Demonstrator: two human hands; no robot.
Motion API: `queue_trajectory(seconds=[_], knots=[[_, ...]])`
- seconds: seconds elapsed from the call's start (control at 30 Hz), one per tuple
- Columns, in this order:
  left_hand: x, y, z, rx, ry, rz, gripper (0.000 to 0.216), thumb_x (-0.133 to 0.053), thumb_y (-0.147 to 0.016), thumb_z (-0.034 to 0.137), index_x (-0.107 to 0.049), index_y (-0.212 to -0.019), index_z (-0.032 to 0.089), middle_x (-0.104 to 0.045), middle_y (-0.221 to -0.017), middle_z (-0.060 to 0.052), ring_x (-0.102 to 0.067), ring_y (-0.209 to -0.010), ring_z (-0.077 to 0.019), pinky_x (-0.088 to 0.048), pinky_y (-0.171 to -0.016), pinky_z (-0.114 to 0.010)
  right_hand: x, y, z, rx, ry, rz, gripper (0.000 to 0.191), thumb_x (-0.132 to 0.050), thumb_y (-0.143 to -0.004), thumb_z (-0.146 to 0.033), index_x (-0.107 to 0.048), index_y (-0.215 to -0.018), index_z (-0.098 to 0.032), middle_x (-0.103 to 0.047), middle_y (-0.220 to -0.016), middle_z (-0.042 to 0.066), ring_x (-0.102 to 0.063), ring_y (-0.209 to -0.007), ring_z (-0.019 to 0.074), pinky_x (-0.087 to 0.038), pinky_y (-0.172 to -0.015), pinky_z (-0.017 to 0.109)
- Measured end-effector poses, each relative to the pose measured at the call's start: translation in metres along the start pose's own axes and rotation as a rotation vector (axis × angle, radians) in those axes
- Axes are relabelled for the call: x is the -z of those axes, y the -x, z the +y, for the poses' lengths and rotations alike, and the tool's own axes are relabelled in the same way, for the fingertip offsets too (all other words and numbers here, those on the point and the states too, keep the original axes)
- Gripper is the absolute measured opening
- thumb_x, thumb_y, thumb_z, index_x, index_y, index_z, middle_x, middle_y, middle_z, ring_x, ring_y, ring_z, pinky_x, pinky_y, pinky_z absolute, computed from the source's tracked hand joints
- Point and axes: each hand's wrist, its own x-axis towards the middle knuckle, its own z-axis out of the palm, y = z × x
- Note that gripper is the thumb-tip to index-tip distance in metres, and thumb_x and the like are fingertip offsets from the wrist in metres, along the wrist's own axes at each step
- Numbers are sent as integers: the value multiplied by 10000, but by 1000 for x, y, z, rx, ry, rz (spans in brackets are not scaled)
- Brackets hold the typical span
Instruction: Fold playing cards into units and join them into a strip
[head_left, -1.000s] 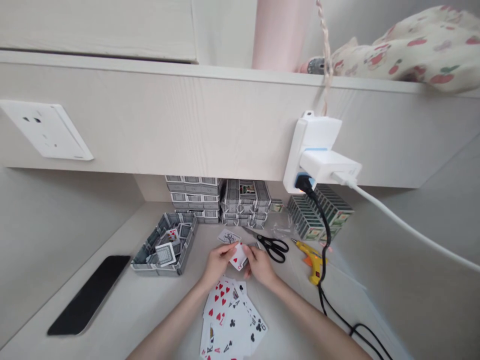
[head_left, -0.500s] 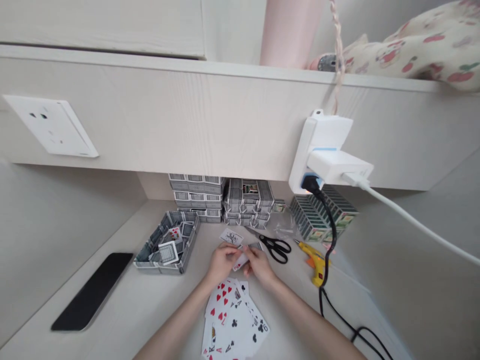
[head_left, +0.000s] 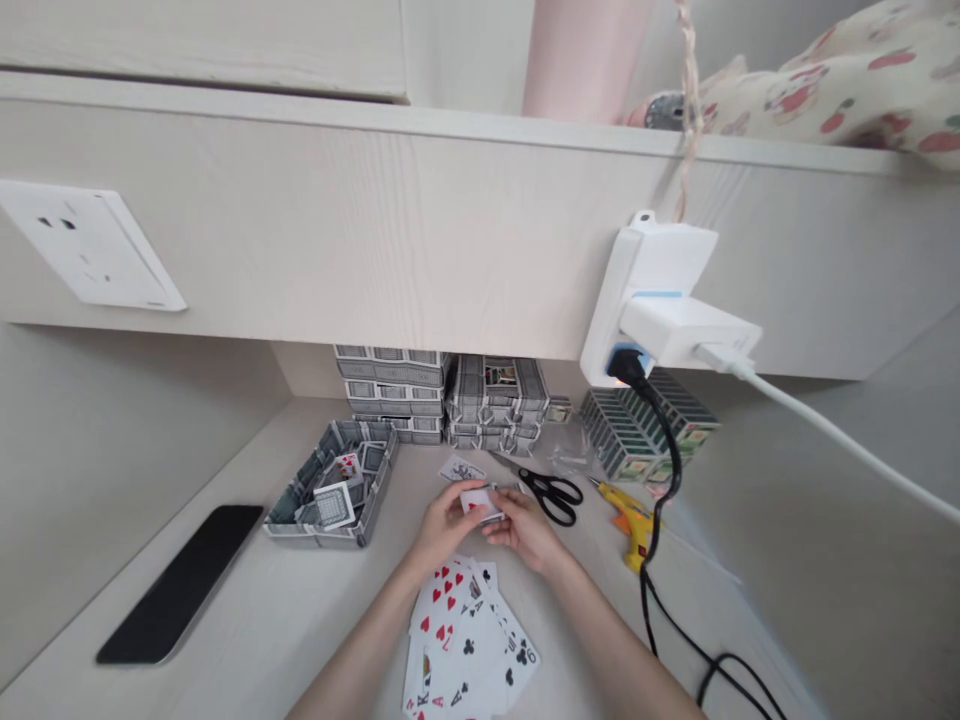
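My left hand [head_left: 441,527] and my right hand [head_left: 527,530] meet over the desk, both pinching a small folded playing card [head_left: 480,501] between their fingertips. Just below my wrists lies a fanned spread of face-up playing cards [head_left: 466,640], with red hearts and black clubs showing. A single card [head_left: 459,469] lies flat on the desk just beyond my hands.
A tray built of card boxes [head_left: 330,486] stands to the left. Stacked card packs [head_left: 439,398] line the back. Black scissors [head_left: 553,492] and a yellow glue gun [head_left: 631,520] lie to the right, its black cable [head_left: 660,590] hanging from a wall plug [head_left: 652,300]. A black phone [head_left: 184,580] lies left.
The card between my hands has gone from open, with its red face showing, to folded small. Both hands rose slightly toward the scissors. The camera shifted a little.
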Motion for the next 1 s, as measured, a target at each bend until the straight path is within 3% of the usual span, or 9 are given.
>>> queue_trajectory(seconds=[0.07, 0.13, 0.23, 0.4, 0.57, 0.83, 1.0], knots=[[0, 5, 0, -35, -60, -78, 614, -698, -628, 318, -495, -1195, 199, -509, -1235, -110, -523, -1070, -244, -443, -879, -363, 1, -1, 6, 10, -36, 22, 268, -688, -685, -332, -528, -809, -158, -645, -662, 14, -602, -456, 109, -485, -432, 206], [-1, 7, -3, -71, -185, -79, 756, -767, -528, 294, -472, -1219, 205, -466, -1266, -112, -455, -1146, -265, -382, -957, -393, 1, -2, 13, 13, -60, 36, 277, -698, -671, -346, -532, -792, -161, -644, -683, 14, -592, -448, 106, -472, -424, 209], [-1, 7, -9, -64, -320, -14, 634, -756, -537, 254, -548, -1133, 190, -507, -1191, -104, -469, -1122, -256, -362, -975, -403, 0, -1, 20, 45, -80, 27, 283, -681, -677, -396, -542, -777, -171, -627, -658, 6, -587, -463, 122, -488, -463, 257], [2, 5, -19, -47, -329, 17, 412, -684, -628, 201, -620, -1036, 196, -551, -1113, -83, -523, -1049, -222, -400, -940, -375, -3, 4, 21, 65, -68, -40, 302, -634, -703, -456, -549, -795, -182, -627, -682, 29, -630, -572, 190, -512, -568, 358], [2, 6, -29, -46, -281, 11, 349, -613, -712, 215, -619, -1060, 209, -552, -1136, -83, -515, -1072, -206, -391, -959, -377, 0, 7, 21, 53, -62, -110, 324, -682, -665, -424, -531, -815, -180, -618, -687, 14, -653, -617, 215, -514, -603, 374], [-4, 11, -36, -91, -284, 68, 319, -523, -757, 163, -625, -1055, 211, -572, -1133, -82, -527, -1065, -198, -409, -953, -394, 0, 8, 23, 40, 40, -96, 386, -752, -572, -413, -524, -753, -160, -619, -725, 21, -662, -646, 227, -522, -638, 387], [-6, 18, -37, -130, -396, 46, 318, -464, -819, 227, -592, -1109, 231, -548, -1183, -70, -501, -1105, -192, -409, -965, -388, 1, 7, 23, 15, 50, -95, 366, -715, -610, -455, -546, -755, -165, -612, -707, 29, -663, -639, 231, -524, -615, 385]])
